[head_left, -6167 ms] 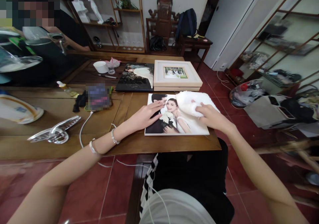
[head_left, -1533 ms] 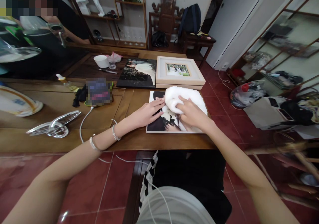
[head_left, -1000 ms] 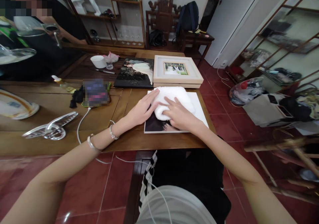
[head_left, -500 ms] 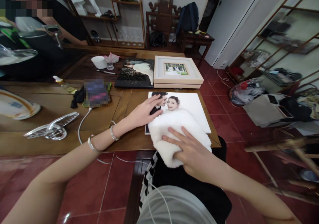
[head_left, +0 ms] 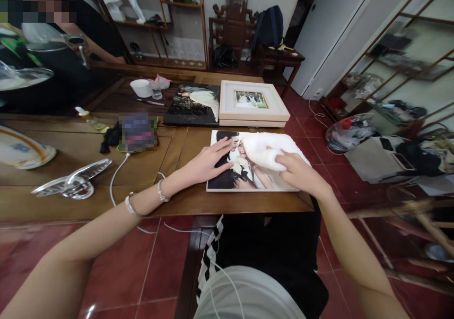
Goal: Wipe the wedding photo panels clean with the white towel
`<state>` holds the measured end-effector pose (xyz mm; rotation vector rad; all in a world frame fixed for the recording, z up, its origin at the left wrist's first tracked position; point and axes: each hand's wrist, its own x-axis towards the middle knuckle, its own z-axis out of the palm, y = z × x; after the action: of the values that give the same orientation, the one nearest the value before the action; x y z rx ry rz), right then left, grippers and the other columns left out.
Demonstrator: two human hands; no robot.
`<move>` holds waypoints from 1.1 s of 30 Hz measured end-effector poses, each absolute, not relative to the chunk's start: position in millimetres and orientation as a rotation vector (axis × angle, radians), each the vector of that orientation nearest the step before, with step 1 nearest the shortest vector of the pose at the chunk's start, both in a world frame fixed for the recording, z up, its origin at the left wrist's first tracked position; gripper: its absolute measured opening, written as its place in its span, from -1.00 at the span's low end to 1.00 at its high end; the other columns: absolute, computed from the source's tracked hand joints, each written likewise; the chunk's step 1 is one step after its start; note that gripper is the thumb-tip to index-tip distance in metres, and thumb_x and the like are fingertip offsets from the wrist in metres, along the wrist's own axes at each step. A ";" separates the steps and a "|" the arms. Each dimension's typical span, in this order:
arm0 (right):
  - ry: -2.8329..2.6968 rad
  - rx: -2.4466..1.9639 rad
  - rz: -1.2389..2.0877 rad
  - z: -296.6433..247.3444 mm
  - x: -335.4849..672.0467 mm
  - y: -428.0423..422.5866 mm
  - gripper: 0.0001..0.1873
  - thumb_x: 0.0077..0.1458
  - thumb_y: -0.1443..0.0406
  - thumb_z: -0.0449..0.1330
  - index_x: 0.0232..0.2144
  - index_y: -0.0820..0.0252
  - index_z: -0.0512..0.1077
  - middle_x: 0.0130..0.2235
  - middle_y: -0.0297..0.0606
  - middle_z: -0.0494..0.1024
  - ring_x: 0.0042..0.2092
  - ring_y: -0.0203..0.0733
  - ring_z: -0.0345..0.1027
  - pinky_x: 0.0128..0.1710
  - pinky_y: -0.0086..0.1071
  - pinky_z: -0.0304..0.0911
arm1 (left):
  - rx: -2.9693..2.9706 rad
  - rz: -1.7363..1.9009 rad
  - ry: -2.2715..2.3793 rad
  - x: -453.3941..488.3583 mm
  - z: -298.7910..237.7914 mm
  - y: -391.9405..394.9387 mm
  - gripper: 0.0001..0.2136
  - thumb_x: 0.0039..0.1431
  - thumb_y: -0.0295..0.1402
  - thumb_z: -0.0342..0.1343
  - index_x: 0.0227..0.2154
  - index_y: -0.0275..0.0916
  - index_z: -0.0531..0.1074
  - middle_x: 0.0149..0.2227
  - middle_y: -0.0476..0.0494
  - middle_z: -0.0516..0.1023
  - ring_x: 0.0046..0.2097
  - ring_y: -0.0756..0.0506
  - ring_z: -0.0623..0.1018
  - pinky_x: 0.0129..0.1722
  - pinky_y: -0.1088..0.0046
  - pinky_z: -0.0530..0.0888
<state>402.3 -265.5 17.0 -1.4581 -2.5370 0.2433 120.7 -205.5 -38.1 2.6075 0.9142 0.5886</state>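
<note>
White cloth (head_left: pixel 271 150) in right grip (head_left: pixel 297 168), photo (head_left: pixel 244 171) beneath

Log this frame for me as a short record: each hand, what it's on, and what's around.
Left hand: fingers spread, on the left part of the photo panel
Right hand: gripping a white cloth
Cloth position: over the panel's right part
Beyond the panel: dark picture, with a framed picture to its right
Farther left: silver ornament, small bottle
Surface: wooden table

The right hand (head_left: pixel 297 168) has shifted the fluffy white cloth (head_left: pixel 271 148) up the rectangular white-edged photo panel (head_left: pixel 244 179), seemingly overhanging its right edge.
</note>
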 end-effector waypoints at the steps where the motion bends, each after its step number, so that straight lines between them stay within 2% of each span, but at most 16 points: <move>1: -2.526 -1.445 0.253 18.4 401.5 -254.0 -0.81 -0.22 0.47 -0.04 -0.53 0.14 0.29 -0.32 -0.13 0.55 -0.20 0.01 0.40 -0.19 -0.23 0.25 | 2.606 0.598 0.899 121.2 -37.6 -205.9 -0.48 0.32 -0.12 -0.06 0.27 -0.19 0.13 0.33 -0.24 0.13 0.36 -0.22 0.08 0.25 0.04 0.19; 4: -2.491 -1.345 0.350 25.4 391.6 -219.4 -0.86 -0.21 0.43 -0.04 -0.56 0.16 0.28 -0.46 -0.26 0.46 -0.36 -0.11 0.31 -0.34 -0.33 0.14 | 2.594 0.617 0.885 122.0 -36.7 -206.7 -0.49 0.32 -0.16 -0.04 0.28 -0.15 0.12 0.31 -0.22 0.18 0.34 -0.22 0.13 0.25 0.04 0.20; 10: -2.480 -1.194 0.564 36.0 340.4 -174.9 -0.79 -0.25 0.45 -0.04 -0.50 0.22 0.34 -0.37 -0.25 0.50 -0.35 -0.17 0.28 -0.34 -0.38 0.11 | 2.579 0.661 0.834 121.1 -37.3 -203.7 -0.53 0.28 -0.19 0.04 0.21 -0.22 0.25 0.24 -0.26 0.30 0.27 -0.21 0.27 0.23 0.12 0.26; 15: -2.548 -1.124 0.613 35.9 317.6 -170.5 -0.80 -0.24 0.46 -0.04 -0.50 0.20 0.32 -0.41 -0.29 0.48 -0.41 -0.21 0.24 -0.40 -0.39 0.09 | 2.553 0.706 0.829 120.1 -35.5 -202.9 -0.53 0.26 -0.17 0.06 0.18 -0.24 0.28 0.17 -0.28 0.39 0.18 -0.22 0.39 0.20 0.15 0.32; 19: -2.556 -1.153 0.550 35.2 345.3 -179.9 -0.87 -0.24 0.44 -0.04 -0.55 0.17 0.25 -0.42 -0.29 0.46 -0.37 -0.19 0.25 -0.35 -0.38 0.10 | 2.550 0.686 0.819 120.7 -34.2 -203.9 -0.54 0.26 -0.17 0.06 0.18 -0.22 0.30 0.20 -0.25 0.35 0.23 -0.22 0.34 0.22 0.17 0.30; 23: -2.484 -1.367 0.442 34.3 395.5 -189.3 -0.93 -0.24 0.39 -0.03 -0.60 0.12 0.13 -0.50 -0.35 0.34 -0.40 -0.21 0.21 -0.38 -0.37 0.06 | 2.543 0.675 0.831 120.9 -32.9 -204.0 -0.48 0.27 -0.15 0.05 0.24 -0.21 0.21 0.27 -0.24 0.25 0.31 -0.20 0.22 0.27 0.13 0.20; 29: -2.364 -1.512 0.352 19.8 436.7 -196.3 -0.90 -0.22 0.37 -0.02 -0.62 0.10 0.07 -0.56 -0.40 0.21 -0.45 -0.23 0.15 -0.45 -0.39 -0.03 | 2.525 0.659 0.910 120.6 -30.9 -203.8 -0.49 0.25 -0.12 0.06 0.20 -0.25 0.28 0.25 -0.26 0.30 0.29 -0.21 0.25 0.27 0.13 0.21; 33: -2.384 -1.468 0.298 9.6 426.4 -204.5 -0.87 -0.27 0.42 -0.04 -0.61 0.10 0.07 -0.55 -0.34 0.25 -0.42 -0.17 0.19 -0.39 -0.35 0.03 | 2.546 0.641 0.931 119.8 -31.2 -203.4 -0.52 0.24 -0.13 0.06 0.14 -0.29 0.34 0.23 -0.29 0.32 0.27 -0.22 0.28 0.26 0.15 0.23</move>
<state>426.4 -204.5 9.6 -1.4679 -2.3837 0.2980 119.8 -203.4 -31.2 2.5456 0.9314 0.6414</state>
